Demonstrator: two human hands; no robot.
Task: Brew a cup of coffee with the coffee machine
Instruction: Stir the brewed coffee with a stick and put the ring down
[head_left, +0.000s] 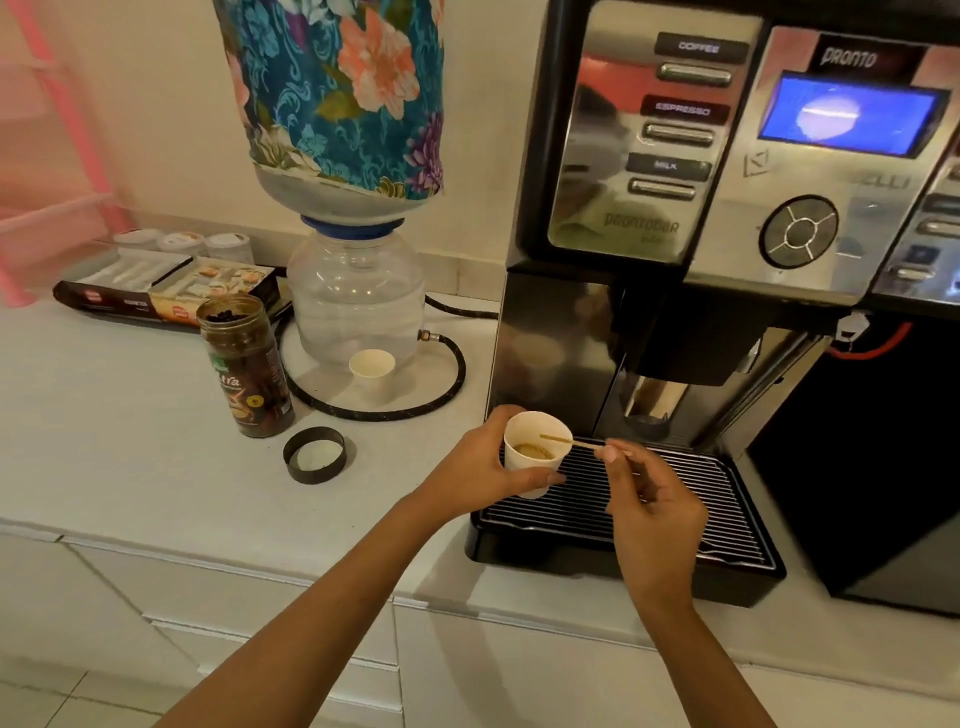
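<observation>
- Head view: my left hand (485, 465) wraps the paper cup (535, 453) of coffee above the drip tray (675, 499); my right hand (652, 499) pinches a stir stick (571, 442) over its rim.
- I judge stirring is the step; next, dip the stick gently.
- The open jar (245, 364), its lid (315, 454) and a spare cup (372, 370) sit left, clear of me.

The coffee machine (727, 208) at the upper right of the frame has button labels reading COFFEE, ESPRESSO and MILK, with PRONTO above its blue screen (849, 114). The jar (244, 364) label shows "tra".
</observation>
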